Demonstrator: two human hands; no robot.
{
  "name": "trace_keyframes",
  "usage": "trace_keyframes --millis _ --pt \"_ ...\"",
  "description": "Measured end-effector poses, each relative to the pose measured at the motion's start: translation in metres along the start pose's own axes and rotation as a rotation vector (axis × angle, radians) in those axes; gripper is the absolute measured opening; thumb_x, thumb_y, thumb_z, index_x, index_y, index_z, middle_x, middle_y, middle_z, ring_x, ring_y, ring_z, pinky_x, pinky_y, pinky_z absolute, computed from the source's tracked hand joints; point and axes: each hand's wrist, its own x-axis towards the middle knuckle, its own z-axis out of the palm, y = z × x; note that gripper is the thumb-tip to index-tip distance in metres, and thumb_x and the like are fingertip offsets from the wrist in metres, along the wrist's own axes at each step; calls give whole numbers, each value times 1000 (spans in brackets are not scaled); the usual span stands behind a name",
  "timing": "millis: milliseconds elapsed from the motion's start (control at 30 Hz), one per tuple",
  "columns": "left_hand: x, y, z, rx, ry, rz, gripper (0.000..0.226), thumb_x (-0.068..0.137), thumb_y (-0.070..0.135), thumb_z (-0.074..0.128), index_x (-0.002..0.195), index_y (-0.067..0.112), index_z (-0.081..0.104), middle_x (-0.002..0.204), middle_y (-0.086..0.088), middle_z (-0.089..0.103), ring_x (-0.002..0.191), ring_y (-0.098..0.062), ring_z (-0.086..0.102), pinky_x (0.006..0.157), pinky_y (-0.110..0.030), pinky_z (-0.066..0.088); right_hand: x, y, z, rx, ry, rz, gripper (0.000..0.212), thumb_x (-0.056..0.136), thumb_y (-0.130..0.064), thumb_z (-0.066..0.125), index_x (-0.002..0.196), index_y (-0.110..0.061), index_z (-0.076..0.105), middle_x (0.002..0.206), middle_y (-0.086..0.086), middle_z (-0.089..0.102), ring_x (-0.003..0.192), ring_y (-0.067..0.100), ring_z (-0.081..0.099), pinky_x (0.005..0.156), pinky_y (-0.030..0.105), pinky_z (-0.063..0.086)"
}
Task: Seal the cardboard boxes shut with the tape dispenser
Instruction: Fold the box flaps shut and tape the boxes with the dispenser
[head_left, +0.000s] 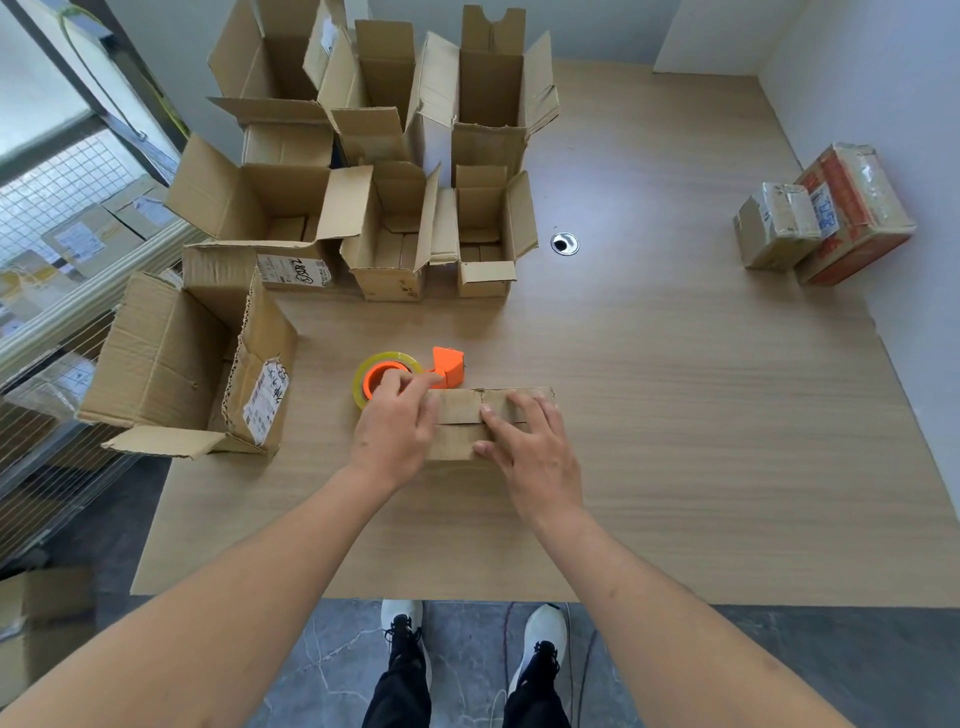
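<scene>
Cardboard, brown and plain, makes up the small closed box (470, 423) lying near the front middle of the pale wood-grain tabletop (701, 415). Its long axis runs left to right across the person's view, and the seam where the top flaps meet runs the same way, with a short cross-join near the centre.

The right hand (530, 447) rests on the right half of the lid, fingers (501, 418) straight and spread, pressing the flaps flat rather than gripping. The left hand (395, 426) lies over the box's left end with its fingers loosely curved; whether they pinch a tape end or only hold the flap down cannot be told.

Just behind the left hand, touching or almost touching the box's far edge, sits the orange plastic tape dispenser with its yellowish clear roll (387, 376), roll to the left and its orange head to the right.

The step in hand looks like holding the flaps shut before taping. To do it well, the flaps should stay butted with no gap, one hand keeping pressure while the other fetches the dispenser, and the tape should follow the long seam and lap over both ends.

Further back and left stand many open brown cardboard boxes (363, 156) with flaps up, still unsealed. Two taped parcels (826, 213) sit well apart at the far right.
</scene>
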Motion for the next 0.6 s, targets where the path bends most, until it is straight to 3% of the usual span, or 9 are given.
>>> trace_keyframes --millis 67,200,400,500,600 --pt "7 -12 3 -42 42 -97 32 101 21 46 123 14 68 106 -8 54 96 -27 56 85 -42 50 0 0 6 37 55 -3 39 92 -55 58 125 -38 70 140 -3 54 138 29 39 95 45 55" --pt "23 -29 3 -67 -18 -371 30 96 7 54 119 17 70 119 -13 59 106 -31 60 96 -32 44 0 1 20 87 118 -26 42 97 -55 51 127 -34 71 144 -1 54 139 33 41 109 52 45" --pt "27 -39 9 120 -317 -312 49 86 23 62 134 33 60 131 -1 63 122 -29 58 102 -43 47 0 3 24 101 125 -29 43 98 -54 51 130 -32 69 146 0 53 142 33 39 116 52 37" --pt "29 -42 8 319 -418 -269 67 90 16 61 150 39 40 130 -3 58 125 -30 54 105 -43 38 0 4 24 109 120 -27 43 98 -54 50 131 -32 69 147 1 53 143 33 38 118 52 34" --pt "30 -47 5 447 -443 -223 79 96 15 59 157 46 19 119 -4 57 117 -30 56 105 -46 38 0 4 24 113 105 -18 43 98 -55 51 131 -34 69 147 0 53 144 32 36 121 50 30"
